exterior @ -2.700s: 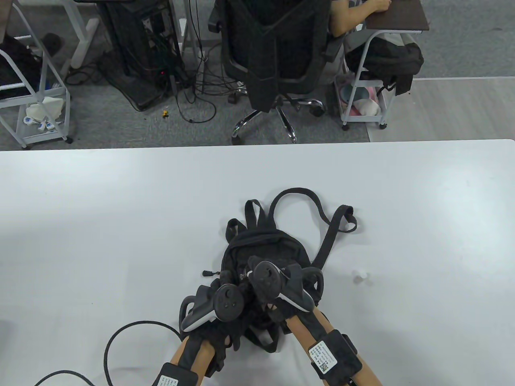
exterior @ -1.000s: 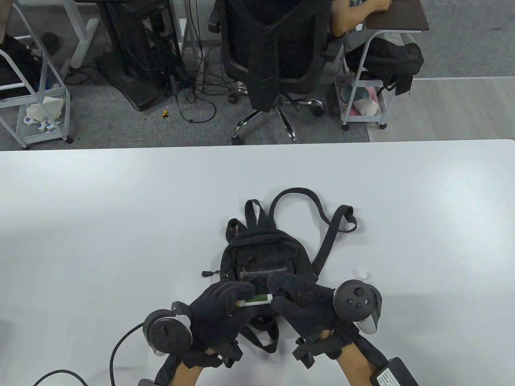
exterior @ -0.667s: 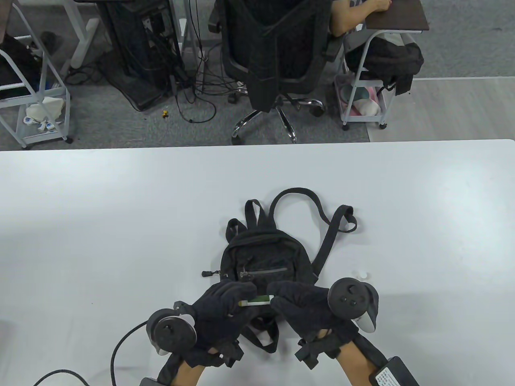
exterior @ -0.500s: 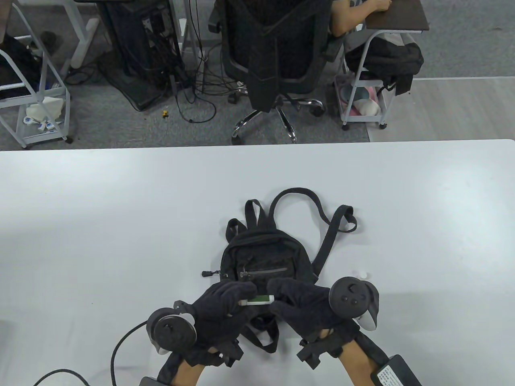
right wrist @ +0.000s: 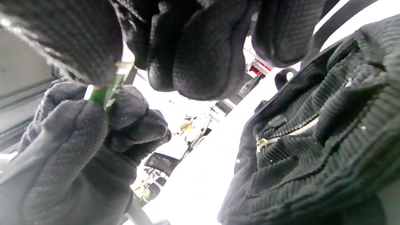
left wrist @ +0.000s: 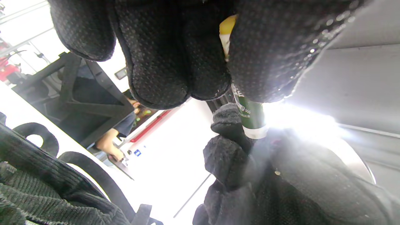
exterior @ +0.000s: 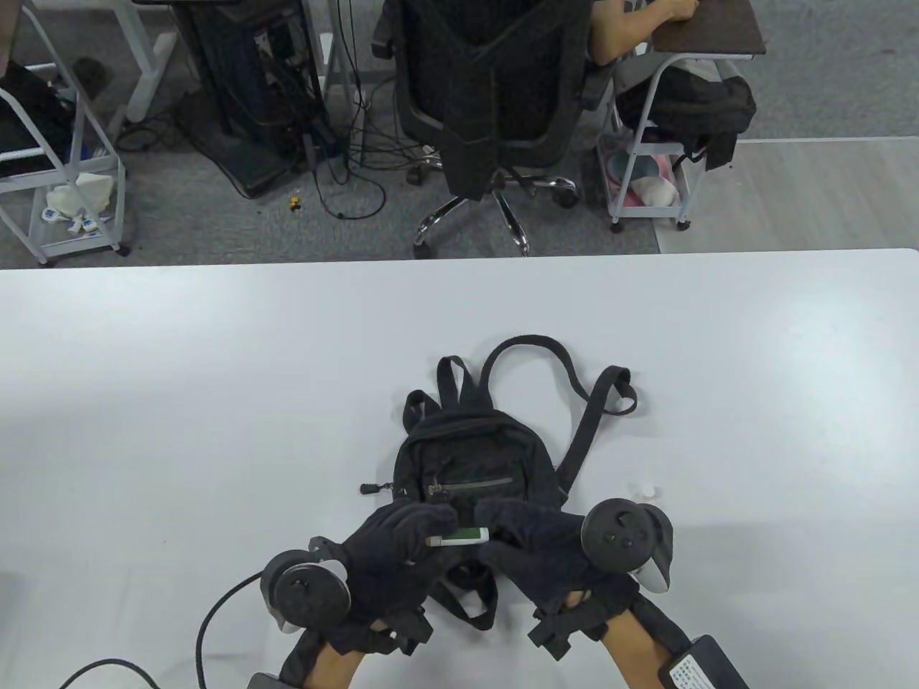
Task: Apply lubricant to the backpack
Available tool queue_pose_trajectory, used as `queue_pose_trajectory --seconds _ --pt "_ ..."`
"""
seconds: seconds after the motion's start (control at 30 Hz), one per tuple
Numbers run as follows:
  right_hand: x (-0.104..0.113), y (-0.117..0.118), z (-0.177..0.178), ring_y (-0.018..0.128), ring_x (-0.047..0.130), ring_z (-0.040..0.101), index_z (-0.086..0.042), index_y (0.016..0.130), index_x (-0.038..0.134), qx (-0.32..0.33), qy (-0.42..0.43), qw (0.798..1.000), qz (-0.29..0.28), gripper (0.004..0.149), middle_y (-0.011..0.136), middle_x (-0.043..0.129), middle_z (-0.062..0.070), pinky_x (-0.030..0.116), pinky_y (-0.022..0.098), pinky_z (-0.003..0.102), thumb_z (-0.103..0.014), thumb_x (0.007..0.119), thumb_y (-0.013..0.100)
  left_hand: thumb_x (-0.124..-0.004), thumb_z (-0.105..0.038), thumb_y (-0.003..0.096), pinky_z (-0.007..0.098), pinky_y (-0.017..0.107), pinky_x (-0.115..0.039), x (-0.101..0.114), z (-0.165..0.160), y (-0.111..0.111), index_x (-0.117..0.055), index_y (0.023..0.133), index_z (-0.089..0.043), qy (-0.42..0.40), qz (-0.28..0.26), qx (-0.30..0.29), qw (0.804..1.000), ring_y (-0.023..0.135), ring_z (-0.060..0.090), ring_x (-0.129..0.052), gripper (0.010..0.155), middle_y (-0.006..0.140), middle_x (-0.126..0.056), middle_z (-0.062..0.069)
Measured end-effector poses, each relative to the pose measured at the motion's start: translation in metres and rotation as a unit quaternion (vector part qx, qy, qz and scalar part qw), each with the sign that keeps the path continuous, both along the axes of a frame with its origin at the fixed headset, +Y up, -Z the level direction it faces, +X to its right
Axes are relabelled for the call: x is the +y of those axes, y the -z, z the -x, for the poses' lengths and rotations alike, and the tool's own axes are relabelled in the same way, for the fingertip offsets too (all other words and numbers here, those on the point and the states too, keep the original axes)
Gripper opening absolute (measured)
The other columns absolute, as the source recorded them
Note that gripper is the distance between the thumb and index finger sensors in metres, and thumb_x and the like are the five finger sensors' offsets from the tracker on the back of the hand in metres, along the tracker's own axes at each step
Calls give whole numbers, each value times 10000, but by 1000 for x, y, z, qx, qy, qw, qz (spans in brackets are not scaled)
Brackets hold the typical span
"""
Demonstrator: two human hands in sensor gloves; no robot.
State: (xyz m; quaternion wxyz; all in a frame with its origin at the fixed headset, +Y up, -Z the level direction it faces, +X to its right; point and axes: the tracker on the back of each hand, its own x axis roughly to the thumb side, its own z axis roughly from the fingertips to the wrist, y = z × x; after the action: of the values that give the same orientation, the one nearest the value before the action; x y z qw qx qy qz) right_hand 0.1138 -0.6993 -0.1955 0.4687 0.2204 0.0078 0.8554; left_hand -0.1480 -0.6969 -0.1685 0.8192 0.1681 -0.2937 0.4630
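A small black backpack lies flat on the white table, its front zipper facing up. Both gloved hands hover just in front of it, near its lower edge. Between them is a small green and white lubricant tube, held level. My left hand grips its left end and my right hand pinches its right end. The tube also shows in the left wrist view and the right wrist view. The backpack's ribbed fabric fills the right of the right wrist view.
A small white cap lies on the table just right of the backpack. A black cable loops at the front left. The backpack straps spread toward the far side. An office chair stands beyond the table.
Both hands have come off the backpack and turned palms inward, with the tube now held between them. In the last second they have barely moved.
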Motion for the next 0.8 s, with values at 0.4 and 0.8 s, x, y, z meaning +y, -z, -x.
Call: queue_pose_trajectory --seconds 0.4,0.8 --pt "-4 0 1 508 1061 151 -323 889 786 3 -2 1000 4 519 761 929 -42 819 552 480 -554 834 427 -980 -368 375 652 578 -779 0 -1 0 -861 849 -165 7 -1 -2 1000 581 334 -1070 530 742 -984 45" --pt "-9 3 1 482 1065 161 -318 861 816 14 4 1000 22 489 736 945 -38 820 539 482 -571 760 446 -980 -371 374 653 576 -781 -1 -1 0 -863 848 -170 11 -2 -2 1000 575 333 -1073 528 738 -986 43"
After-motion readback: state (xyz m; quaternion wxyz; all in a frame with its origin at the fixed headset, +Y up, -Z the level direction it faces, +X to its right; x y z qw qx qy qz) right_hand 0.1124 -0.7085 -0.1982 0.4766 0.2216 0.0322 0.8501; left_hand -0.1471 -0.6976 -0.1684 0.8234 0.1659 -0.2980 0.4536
